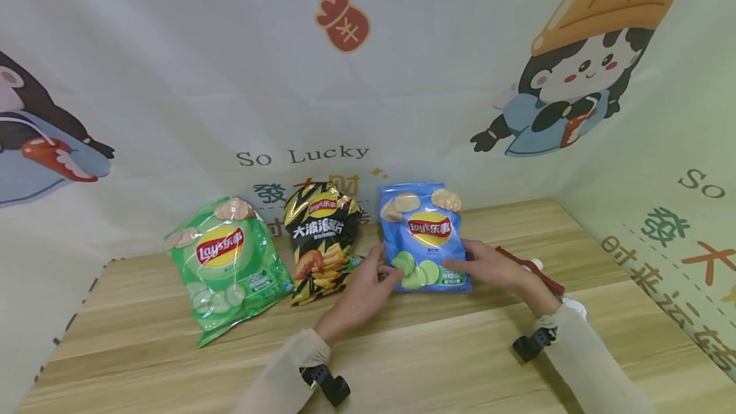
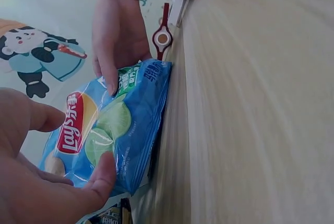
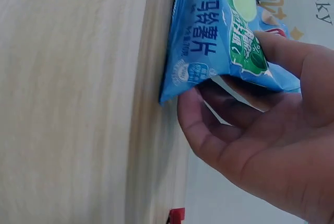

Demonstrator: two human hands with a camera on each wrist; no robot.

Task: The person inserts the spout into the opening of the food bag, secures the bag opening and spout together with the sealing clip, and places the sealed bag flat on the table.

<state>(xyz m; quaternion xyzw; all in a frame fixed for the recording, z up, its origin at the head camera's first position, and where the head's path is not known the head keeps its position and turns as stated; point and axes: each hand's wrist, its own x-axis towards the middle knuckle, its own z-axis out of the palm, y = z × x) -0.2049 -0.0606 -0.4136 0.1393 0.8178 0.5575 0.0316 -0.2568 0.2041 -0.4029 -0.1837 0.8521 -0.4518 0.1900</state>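
Observation:
A blue Lay's chip bag (image 1: 422,235) leans upright against the back cloth, showing lime slices on its front. My right hand (image 1: 496,265) grips its right side; in the right wrist view the thumb lies on the front and the fingers (image 3: 195,117) reach behind the edge. At the bag's left edge is my left hand (image 1: 365,286), its thumb (image 2: 104,174) and index finger spread apart and overlapping the bag's front in the left wrist view. To the left stand a black and yellow Lay's bag (image 1: 322,241) and a green Lay's bag (image 1: 230,267).
Beyond my right hand lies a dark red, strap-like thing (image 1: 546,276) with white parts beside it. The wooden table (image 1: 437,356) meets a printed cloth (image 1: 276,69) at the back, and another cloth side (image 1: 661,171) rises on the right.

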